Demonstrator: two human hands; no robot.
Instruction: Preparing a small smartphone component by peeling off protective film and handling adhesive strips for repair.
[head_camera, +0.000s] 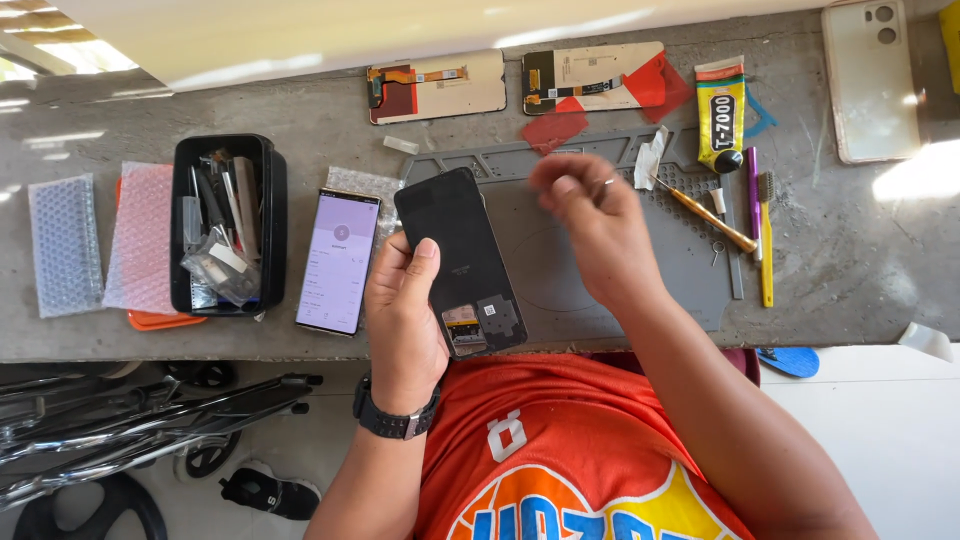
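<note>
The left hand (403, 315) is clamped around a dark phone screen panel (462, 262), thumb across its left edge, holding it tilted over the near left corner of the grey repair mat (690, 270). The right hand (590, 225) hovers above the mat's centre, fingertips pinched together near the panel's upper end (whether anything sits between them cannot be told, the hand is blurred). Left of the mat lies a phone with a lit lilac screen (339, 262), and further left a black tool box (228, 225). At the mat's right edge: a wooden-handled tool (708, 215), a purple and a yellow stick tool, a glue tube (720, 110). Beyond the mat's far edge rest two display backs (520, 82).
</note>
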